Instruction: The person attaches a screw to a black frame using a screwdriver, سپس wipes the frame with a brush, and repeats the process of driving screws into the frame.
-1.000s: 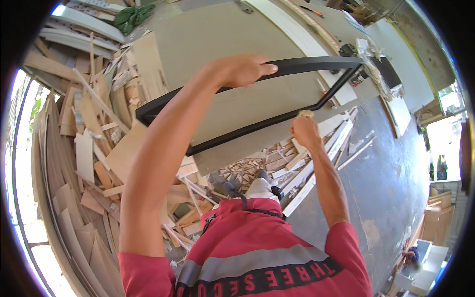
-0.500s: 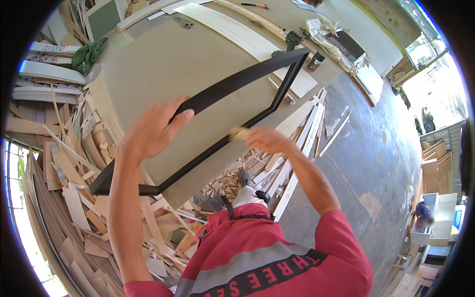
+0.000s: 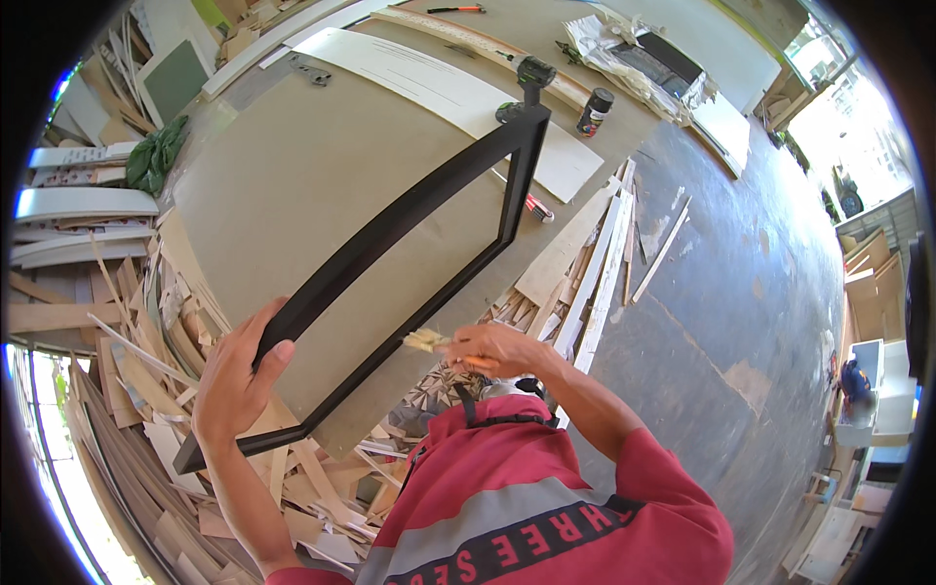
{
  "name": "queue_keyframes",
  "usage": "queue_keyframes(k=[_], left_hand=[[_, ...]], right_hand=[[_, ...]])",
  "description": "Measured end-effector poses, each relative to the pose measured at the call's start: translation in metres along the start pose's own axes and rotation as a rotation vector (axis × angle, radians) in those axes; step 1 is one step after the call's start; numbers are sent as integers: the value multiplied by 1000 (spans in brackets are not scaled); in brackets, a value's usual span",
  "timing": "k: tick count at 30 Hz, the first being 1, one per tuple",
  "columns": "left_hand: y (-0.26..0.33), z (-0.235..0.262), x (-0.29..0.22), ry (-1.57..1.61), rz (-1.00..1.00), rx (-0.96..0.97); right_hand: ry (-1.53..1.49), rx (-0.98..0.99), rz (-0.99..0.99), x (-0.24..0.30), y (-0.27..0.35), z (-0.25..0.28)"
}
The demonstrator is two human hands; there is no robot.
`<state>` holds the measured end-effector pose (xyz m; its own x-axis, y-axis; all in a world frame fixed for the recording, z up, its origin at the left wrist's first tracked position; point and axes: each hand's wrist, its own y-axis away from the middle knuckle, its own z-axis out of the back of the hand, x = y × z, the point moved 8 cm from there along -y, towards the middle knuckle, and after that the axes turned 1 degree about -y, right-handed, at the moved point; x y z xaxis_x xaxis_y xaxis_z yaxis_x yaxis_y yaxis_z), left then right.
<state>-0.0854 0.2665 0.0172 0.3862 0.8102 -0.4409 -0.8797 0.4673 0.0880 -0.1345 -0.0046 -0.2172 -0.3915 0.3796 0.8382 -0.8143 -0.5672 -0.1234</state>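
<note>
A black rectangular frame [image 3: 382,230] stands tilted over a wide tan workbench [image 3: 263,175]. My left hand [image 3: 237,375] grips its upper bar toward the left end, the thumb on the near side and the fingers over the far side. In my right hand [image 3: 499,349] is a paintbrush [image 3: 426,339] with pale bristles and an orange handle. The bristles are at the frame's lower bar, near its middle; whether they touch it I cannot tell.
Beyond the frame are a cordless drill [image 3: 533,78], a black spray can [image 3: 595,112], a white panel [image 3: 409,83] and a red-handled hammer [image 3: 456,9]. Wood offcuts [image 3: 185,429] crowd the left. Long strips [image 3: 595,283] lie beside the grey floor [image 3: 682,341].
The frame and my left hand have shifted left and lower in view. My right hand with the paintbrush has also come lower and left; the background has shifted somewhat too.
</note>
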Motion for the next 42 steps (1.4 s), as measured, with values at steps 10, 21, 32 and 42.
queue_keyframes(k=[10,21,32,42], left_hand=[[4,-5,-10,38,-80,-29],[8,-4,-9,-57,-34,-5],[2,-5,-13,28,-59,-15],[1,-2,-7,-7,-51,-17]], right_hand=[[365,-1039,-199,-63,80,116],[-985,-1468,25,-7,13,166],[-913,-1504,-147,-106,55,74],[-619,-1318,523,84,10,189]])
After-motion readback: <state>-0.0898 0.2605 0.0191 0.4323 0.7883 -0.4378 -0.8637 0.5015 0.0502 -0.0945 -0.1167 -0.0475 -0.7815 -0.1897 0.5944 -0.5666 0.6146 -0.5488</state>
